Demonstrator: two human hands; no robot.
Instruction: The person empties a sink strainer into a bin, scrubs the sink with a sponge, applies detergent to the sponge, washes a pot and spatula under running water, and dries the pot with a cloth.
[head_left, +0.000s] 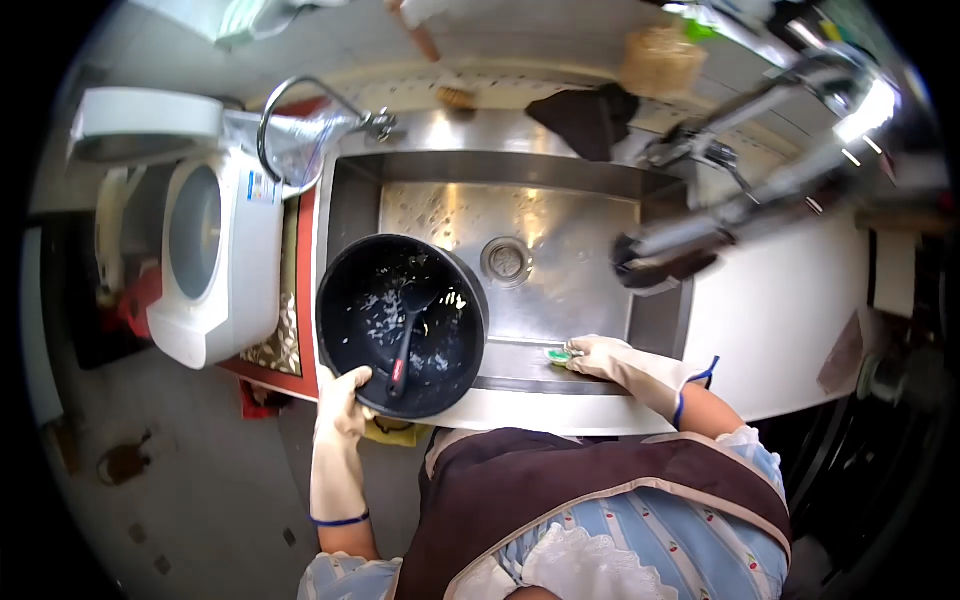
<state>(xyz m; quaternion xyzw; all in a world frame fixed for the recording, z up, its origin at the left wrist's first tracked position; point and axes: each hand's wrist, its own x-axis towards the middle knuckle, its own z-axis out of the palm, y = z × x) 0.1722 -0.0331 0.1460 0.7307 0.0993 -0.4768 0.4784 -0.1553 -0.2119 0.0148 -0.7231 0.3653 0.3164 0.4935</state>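
Observation:
My left hand [345, 395], in a cream rubber glove, is closed on the near-left rim of a black pot [345, 300]. The pot is tilted over the left part of the steel sink [590, 225]. Inside it lies a ladle or spoon [400, 365] with a black head and a red-and-dark handle, among whitish patches of suds or wet glints. At the sink's near edge, my right hand [598, 358], gloved the same way, is closed on a small green-and-white thing [558, 355], perhaps a scrubbing sponge. The fingers partly hide it.
A large faucet [690, 235], smeared by motion, reaches over the sink's right side. The drain [507, 261] shows mid-basin. A thin curved tap [268, 135] and a white appliance [250, 260] stand at left. Behind the sink are a dark cloth [592, 115] and a brush [456, 98].

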